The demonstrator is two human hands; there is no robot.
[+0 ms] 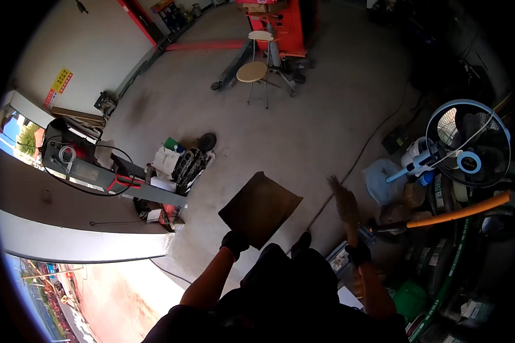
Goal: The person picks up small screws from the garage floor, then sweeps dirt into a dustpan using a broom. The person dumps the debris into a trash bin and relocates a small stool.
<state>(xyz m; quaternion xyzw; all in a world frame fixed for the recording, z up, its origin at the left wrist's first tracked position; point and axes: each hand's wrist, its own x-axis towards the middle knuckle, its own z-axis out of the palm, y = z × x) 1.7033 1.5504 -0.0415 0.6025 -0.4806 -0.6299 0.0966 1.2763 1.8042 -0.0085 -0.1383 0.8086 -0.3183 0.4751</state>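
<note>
My left hand (235,244), in a dark glove, grips the near edge of a flat brown sheet (261,210) that looks like cardboard. The sheet is held out in front of my legs, its far corner slightly curled. My right hand (357,254), also gloved, is closed round a straw broom (345,207), whose bristles point away from me and up the view. The broom is to the right of the sheet and apart from it. Both hands' fingers are partly hidden by the dark gloves.
A round-seated folding chair (252,72) stands ahead, before a red cabinet (286,28). On the right are a blue fan (469,143), an orange hose (458,209) and clutter. A grey bench (91,171) is at left. A cable (365,150) crosses the floor.
</note>
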